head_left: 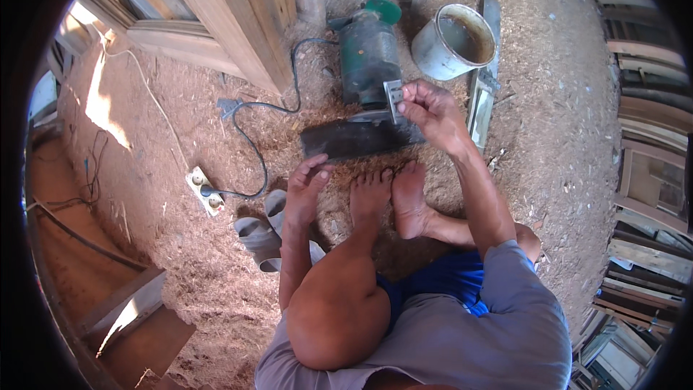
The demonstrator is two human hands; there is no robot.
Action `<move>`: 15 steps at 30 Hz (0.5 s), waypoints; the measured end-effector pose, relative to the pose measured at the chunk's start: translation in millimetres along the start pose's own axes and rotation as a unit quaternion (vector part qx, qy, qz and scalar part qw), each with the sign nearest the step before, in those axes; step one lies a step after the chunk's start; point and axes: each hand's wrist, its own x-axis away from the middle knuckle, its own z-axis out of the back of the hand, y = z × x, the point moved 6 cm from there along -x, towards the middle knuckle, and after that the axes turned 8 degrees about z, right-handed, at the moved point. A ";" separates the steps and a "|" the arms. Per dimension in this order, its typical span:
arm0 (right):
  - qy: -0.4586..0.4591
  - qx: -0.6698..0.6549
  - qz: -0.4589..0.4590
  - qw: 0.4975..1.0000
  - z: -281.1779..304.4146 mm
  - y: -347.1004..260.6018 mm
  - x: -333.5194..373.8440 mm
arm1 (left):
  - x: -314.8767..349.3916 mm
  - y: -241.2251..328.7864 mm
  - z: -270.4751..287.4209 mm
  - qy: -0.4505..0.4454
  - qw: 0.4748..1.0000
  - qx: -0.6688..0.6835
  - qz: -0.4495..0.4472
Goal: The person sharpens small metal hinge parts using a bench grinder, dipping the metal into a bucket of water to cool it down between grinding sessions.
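Observation:
My right hand [429, 112] is pinching a small flat metal plate [393, 92] with dark slots in it. The plate is held up in front of the lower end of a green electric motor [368, 58], close to its shaft. Below it a long dark board [339, 139] lies across the ground in front of my bare feet. My left hand [307, 186] is at the board's left end, fingers loosely bent and apart, with nothing in it. Whether its fingertips touch the board I cannot tell.
A white bucket [442, 63] with murky liquid stands right of the motor, beside a long metal bar [481, 105]. A black cable [266, 152] runs to a power strip [206, 191]. Sandals [258, 237] lie near my left forearm. Wooden frames [216, 22] stand at the back left.

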 end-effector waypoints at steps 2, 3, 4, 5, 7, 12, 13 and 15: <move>-0.028 -0.017 -0.022 0.999 -25.1 -1.2 14.1 | 7.1 15.4 -3.3 0.009 0.999 -0.035 -0.021; -0.036 -0.036 -0.030 0.998 -34.7 3.3 21.8 | 6.8 24.0 -11.7 0.004 0.999 -0.040 -0.034; -0.043 -0.056 -0.040 0.997 -43.5 11.9 30.7 | 5.1 30.0 -21.1 -0.003 0.998 -0.045 -0.045; -0.050 -0.075 -0.051 0.995 -52.5 20.3 38.6 | 2.1 34.1 -29.8 -0.014 0.999 -0.032 -0.042; -0.061 -0.077 -0.069 0.993 -66.8 36.8 50.2 | -6.9 38.0 -43.2 -0.036 0.999 -0.005 -0.036; -0.068 -0.091 -0.077 0.991 -85.7 43.0 59.0 | -22.1 31.1 -46.5 -0.040 0.998 -0.038 -0.026; -0.061 -0.103 -0.083 0.989 -86.1 45.8 59.6 | -23.1 31.6 -46.7 -0.041 0.997 -0.046 -0.038; -0.043 -0.123 -0.104 0.986 -87.1 49.8 61.2 | -24.1 28.6 -45.2 -0.034 0.999 -0.006 -0.028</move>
